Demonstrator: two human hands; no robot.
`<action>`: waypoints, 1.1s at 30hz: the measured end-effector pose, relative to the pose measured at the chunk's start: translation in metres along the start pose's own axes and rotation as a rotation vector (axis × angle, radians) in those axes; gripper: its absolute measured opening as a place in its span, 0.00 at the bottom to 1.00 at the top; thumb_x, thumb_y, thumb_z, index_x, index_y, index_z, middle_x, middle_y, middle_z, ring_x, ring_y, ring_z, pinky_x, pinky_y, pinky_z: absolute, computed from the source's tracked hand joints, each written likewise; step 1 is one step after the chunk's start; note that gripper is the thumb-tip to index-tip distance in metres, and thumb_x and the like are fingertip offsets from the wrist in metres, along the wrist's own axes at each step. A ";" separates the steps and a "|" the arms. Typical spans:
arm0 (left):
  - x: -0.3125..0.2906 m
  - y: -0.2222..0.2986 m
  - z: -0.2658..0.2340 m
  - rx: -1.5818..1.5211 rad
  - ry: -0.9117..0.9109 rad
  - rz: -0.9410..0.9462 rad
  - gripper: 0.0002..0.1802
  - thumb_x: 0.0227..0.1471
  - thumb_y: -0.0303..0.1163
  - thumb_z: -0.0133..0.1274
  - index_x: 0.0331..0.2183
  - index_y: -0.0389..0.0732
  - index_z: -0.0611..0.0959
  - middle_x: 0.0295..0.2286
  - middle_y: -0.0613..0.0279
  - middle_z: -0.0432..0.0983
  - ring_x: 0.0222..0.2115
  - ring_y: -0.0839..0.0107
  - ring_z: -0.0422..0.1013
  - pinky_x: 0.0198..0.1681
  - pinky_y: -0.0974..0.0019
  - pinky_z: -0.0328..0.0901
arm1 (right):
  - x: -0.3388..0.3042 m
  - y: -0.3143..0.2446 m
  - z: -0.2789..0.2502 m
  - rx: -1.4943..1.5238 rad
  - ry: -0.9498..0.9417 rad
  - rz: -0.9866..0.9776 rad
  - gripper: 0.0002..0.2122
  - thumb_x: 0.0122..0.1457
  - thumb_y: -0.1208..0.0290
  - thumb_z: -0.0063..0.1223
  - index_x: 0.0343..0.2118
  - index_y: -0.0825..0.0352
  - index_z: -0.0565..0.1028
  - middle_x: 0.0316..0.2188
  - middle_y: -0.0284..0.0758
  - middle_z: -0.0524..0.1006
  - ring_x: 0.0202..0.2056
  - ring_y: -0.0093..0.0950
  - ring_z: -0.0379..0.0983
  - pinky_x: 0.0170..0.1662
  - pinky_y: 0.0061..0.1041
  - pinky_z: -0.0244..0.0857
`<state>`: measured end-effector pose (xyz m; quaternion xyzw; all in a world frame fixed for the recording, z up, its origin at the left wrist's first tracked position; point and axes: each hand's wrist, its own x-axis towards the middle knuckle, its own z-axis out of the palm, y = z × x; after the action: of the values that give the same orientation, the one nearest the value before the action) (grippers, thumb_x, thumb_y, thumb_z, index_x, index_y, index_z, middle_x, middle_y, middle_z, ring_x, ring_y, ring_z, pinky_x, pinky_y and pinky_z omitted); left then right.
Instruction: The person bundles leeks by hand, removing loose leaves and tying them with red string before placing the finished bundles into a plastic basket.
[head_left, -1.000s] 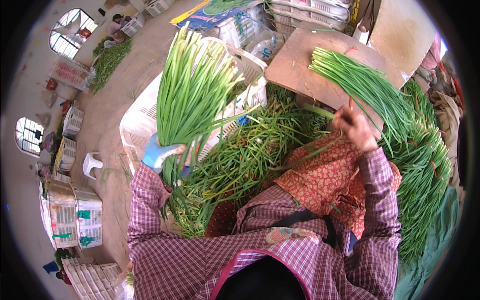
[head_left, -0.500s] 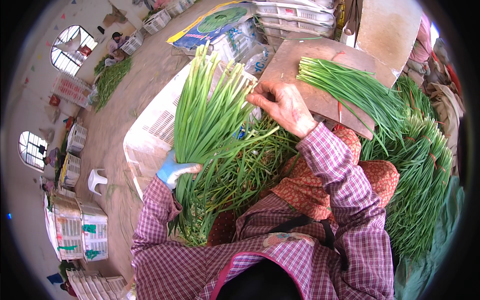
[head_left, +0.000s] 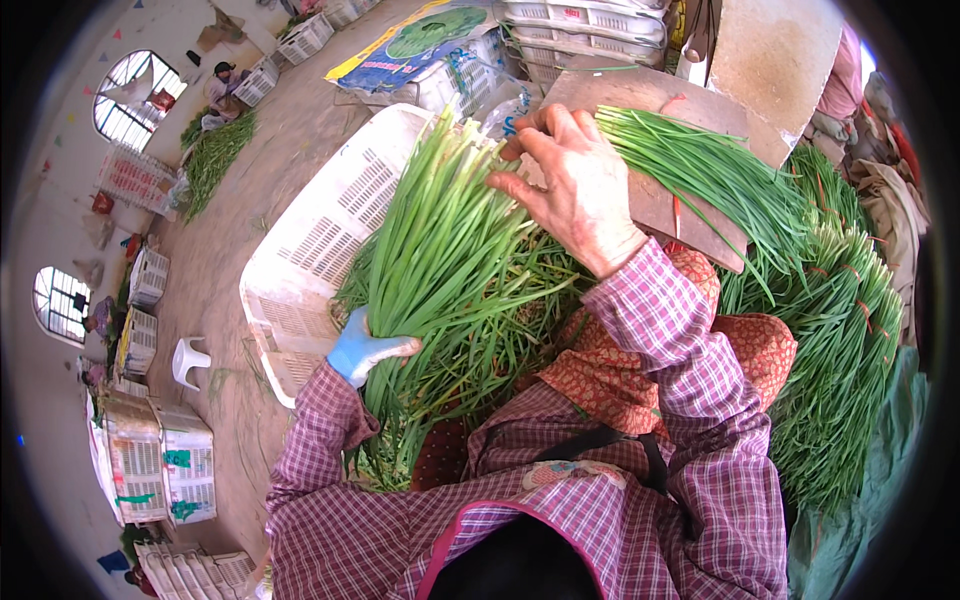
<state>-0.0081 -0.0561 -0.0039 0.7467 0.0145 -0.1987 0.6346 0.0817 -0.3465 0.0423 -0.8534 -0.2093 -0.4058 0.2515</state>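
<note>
My left hand, in a blue and white glove with the thumb tip showing, grips a thick bunch of garlic chives low on its green leaves. The pale stem ends fan out toward the top. Beside those ends is my bare right hand, its fingers bent and the thumb apart from them. I make out nothing held in it. Under the bunch lies a tangle of loose chives, partly in a white plastic crate. Another pile of chives rests on a brown board at the right.
Tied chive bundles are heaped at my right on a green sheet. Stacked white crates and a crate under a printed sack stand ahead. A white stool is on the floor at left; a person sits farther off.
The chive bunch and my left hand have shifted slightly right, the bunch now leaning right. My right hand has moved up a little and its fingers have spread from the stem ends.
</note>
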 end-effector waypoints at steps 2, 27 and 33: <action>0.002 0.000 0.003 0.026 -0.025 0.032 0.17 0.39 0.26 0.63 0.34 0.33 0.77 0.23 0.59 0.75 0.20 0.73 0.69 0.23 0.71 0.65 | 0.000 -0.002 0.005 -0.032 -0.043 0.003 0.14 0.45 0.59 0.62 0.30 0.64 0.76 0.32 0.33 0.70 0.36 0.33 0.66 0.40 0.31 0.64; -0.012 -0.014 -0.011 -0.239 -0.016 -0.067 0.25 0.38 0.26 0.61 0.42 0.31 0.75 0.26 0.57 0.76 0.22 0.71 0.71 0.25 0.69 0.67 | -0.099 0.074 0.001 0.509 -0.285 0.509 0.17 0.59 0.59 0.49 0.40 0.70 0.74 0.33 0.46 0.77 0.37 0.38 0.75 0.41 0.31 0.66; -0.011 -0.026 -0.022 -0.224 -0.079 -0.098 0.24 0.36 0.26 0.62 0.40 0.31 0.76 0.25 0.57 0.76 0.22 0.72 0.71 0.26 0.69 0.67 | -0.035 0.062 -0.002 0.726 -0.313 0.467 0.20 0.57 0.56 0.50 0.39 0.72 0.75 0.33 0.44 0.77 0.36 0.30 0.73 0.41 0.28 0.64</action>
<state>-0.0188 -0.0273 -0.0227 0.6612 0.0481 -0.2560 0.7036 0.0952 -0.4018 -0.0009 -0.7853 -0.1754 -0.1047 0.5845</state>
